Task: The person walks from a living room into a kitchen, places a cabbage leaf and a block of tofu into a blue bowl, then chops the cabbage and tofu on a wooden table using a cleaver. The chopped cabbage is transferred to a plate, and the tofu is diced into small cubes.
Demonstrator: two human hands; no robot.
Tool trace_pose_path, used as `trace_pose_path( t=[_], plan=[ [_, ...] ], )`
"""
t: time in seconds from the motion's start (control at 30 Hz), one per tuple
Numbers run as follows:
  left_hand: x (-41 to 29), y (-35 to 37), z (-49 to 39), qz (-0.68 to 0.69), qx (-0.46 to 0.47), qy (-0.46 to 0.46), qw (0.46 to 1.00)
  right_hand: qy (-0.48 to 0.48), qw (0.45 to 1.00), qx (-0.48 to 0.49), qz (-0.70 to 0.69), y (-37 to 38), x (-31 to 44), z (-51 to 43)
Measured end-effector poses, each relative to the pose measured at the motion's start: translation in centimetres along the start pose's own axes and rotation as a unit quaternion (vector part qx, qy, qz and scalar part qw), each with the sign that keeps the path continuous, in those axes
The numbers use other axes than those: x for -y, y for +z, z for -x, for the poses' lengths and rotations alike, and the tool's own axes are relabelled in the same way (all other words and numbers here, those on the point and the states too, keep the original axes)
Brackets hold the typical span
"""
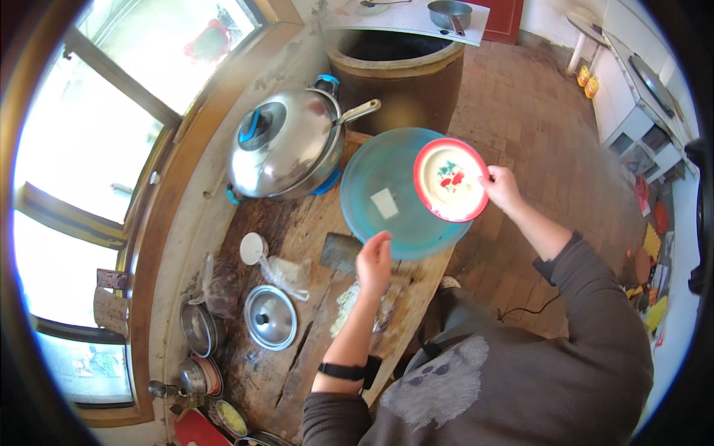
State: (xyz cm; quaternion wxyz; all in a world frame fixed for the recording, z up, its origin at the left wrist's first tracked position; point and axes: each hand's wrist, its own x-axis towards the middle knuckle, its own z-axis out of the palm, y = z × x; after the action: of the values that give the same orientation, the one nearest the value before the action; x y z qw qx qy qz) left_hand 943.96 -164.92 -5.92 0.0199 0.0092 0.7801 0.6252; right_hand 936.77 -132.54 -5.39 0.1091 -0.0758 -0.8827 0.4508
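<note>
My right hand [500, 188] grips the red rim of an enamel plate or shallow dish [432, 192] with a flower pattern, held tilted over the right part of a large teal plastic basin [357, 189]. A pale rectangular piece [385, 203] shows in the basin's bottom. My left hand [374, 262] is at the basin's near edge, fingers together and bent; whether it holds something small is not clear. A dark rectangular block [339, 252] lies left of it on the wooden table. Whitish scraps [347, 309] lie beside my left forearm, partly hidden by it.
A large lidded steel pot [284, 145] stands behind left, a ladle handle [360, 111] sticking out. A steel lid [270, 318], plastic bag [287, 273] and white round container [253, 248] are on the table [295, 357]. Beyond stands a big earthenware vat [401, 72]; a saucepan [449, 14] rests above.
</note>
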Motion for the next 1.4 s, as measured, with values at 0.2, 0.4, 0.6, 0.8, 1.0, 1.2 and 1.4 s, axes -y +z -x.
trace_pose_path(
  t=[0.2,0.4,0.6,0.8,1.0,1.2,1.4],
  plan=[
    [4.2,9.2,-7.9,-0.369,0.280,0.026,0.886,-0.037,0.982,0.121,0.137,3.0,0.5,-7.3],
    [6.1,10.6,-8.9,-0.509,0.358,-0.025,0.783,-0.038,0.925,0.266,0.270,7.9,-0.1,-9.9],
    [6.0,9.4,-8.1,-0.478,0.339,-0.104,0.804,0.009,0.897,0.322,0.303,12.8,-1.7,-10.9],
    [7.6,8.9,-7.5,-0.419,0.335,-0.065,0.841,0.041,0.915,0.326,0.235,15.4,-3.9,-10.9],
    [7.3,9.0,-8.2,-0.217,0.279,-0.050,0.934,-0.031,0.926,0.304,0.223,12.8,-2.5,-11.4],
    [1.2,6.8,-9.3,-0.288,0.036,-0.132,0.948,-0.178,0.942,0.250,0.134,7.7,2.4,-11.2],
    [-2.6,4.5,-9.5,-0.268,-0.203,0.121,0.934,-0.377,0.911,0.167,-0.017,2.5,6.4,-9.6]
  ],
)
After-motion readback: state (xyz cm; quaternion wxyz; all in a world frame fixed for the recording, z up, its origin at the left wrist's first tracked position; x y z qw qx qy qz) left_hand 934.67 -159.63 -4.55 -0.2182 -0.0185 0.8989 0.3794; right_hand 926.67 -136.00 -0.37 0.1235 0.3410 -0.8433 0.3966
